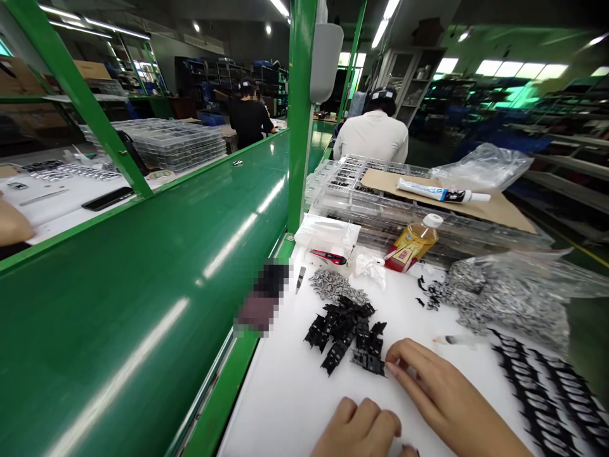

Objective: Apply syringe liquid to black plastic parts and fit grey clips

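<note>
- Black plastic parts [345, 333] are heaped on the white tabletop [271, 406].
- The right hand's [440, 393] fingers [394, 358] are held half-closed against them, with no firm grip shown.
- The left hand [356, 431] is kept curled, its hold hidden.

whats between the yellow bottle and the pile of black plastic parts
The head view shows a crumpled white tissue and a heap of silver parts between the bottle and the black parts.

Probably a factory: green conveyor [133, 311].
</note>
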{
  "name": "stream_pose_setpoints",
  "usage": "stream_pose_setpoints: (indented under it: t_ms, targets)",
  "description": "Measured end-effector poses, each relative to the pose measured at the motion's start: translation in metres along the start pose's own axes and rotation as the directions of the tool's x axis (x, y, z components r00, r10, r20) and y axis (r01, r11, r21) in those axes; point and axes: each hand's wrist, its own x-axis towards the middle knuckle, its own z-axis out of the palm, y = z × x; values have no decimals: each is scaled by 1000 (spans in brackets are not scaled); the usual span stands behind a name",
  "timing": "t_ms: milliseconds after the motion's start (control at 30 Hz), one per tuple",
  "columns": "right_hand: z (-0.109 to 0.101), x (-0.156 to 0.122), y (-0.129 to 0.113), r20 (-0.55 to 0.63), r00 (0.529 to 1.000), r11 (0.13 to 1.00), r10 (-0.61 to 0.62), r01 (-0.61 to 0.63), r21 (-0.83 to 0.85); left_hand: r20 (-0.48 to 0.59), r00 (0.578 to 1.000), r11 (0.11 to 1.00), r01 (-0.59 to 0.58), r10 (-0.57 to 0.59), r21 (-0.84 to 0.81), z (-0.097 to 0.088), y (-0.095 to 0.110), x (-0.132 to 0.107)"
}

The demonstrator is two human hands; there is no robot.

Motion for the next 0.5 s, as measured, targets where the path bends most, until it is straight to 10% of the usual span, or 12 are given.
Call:
stream_pose_setpoints:
  t_ms: [500]
  targets:
    - [-27,131,-1,-207,936,819,286,-350,-454,51,998,999,-31,31,7,2,-4,-5]
